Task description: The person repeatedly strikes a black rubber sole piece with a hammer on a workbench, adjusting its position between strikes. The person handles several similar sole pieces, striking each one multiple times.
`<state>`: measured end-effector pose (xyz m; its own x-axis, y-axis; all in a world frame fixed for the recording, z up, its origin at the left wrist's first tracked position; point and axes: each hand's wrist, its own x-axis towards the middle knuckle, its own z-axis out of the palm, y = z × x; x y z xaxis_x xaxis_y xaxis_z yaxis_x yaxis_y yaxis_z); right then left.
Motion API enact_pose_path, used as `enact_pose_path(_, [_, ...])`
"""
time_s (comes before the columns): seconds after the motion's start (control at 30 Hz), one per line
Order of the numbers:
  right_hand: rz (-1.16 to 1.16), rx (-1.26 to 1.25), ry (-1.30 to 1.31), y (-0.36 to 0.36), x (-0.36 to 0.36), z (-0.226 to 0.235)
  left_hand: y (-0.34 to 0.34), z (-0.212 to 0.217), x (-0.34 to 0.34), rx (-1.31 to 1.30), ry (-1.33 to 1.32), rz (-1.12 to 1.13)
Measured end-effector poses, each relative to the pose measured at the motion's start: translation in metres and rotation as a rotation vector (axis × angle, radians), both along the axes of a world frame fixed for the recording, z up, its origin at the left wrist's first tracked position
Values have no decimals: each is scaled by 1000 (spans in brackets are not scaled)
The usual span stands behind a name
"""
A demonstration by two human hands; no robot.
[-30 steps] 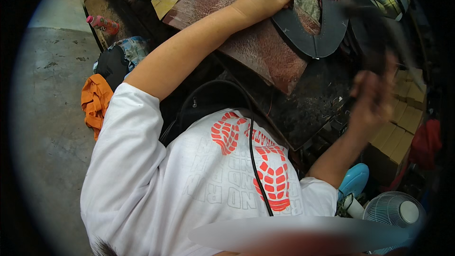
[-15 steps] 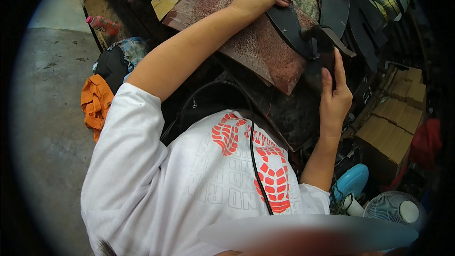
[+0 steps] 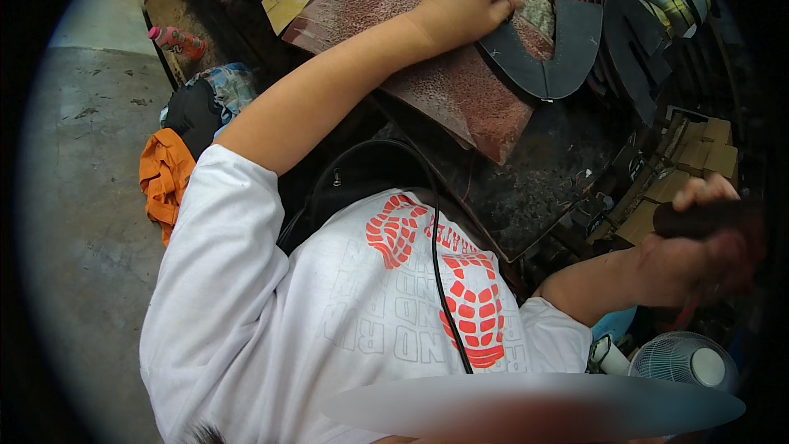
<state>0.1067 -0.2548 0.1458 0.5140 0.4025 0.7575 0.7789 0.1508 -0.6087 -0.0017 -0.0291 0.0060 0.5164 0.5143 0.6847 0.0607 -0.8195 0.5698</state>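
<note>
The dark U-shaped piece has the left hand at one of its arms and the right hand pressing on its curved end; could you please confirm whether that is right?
Not quite: the head view shows the right hand well apart from the dark U-shaped piece, out to the right, gripping a dark handle-like object. The left hand is indeed at one arm.

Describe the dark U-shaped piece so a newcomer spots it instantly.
Find the large reddish-brown board. Across its right edge, the dark U-shaped piece lies partly beneath the left hand. Unlike the dark pieces farther right, it overlaps the board, its bend facing the wearer.
</note>
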Motion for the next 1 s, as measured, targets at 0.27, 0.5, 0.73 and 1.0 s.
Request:
enact_pose_path(0.27, [75, -711, 195, -8, 17, -106, -7, -14, 3, -139, 8, 77])
enact_pose_path(0.5, [15, -799, 158, -24, 9, -115, 12, -17, 1, -891, -87, -155])
enact_pose_path(0.73, [79, -705, 91, -18, 17, -108, 3, 2, -9, -605, 40, -84])
enact_pose_path(1.0, [156, 124, 3, -52, 44, 12, -2, -4, -7, -712, -67, -88])
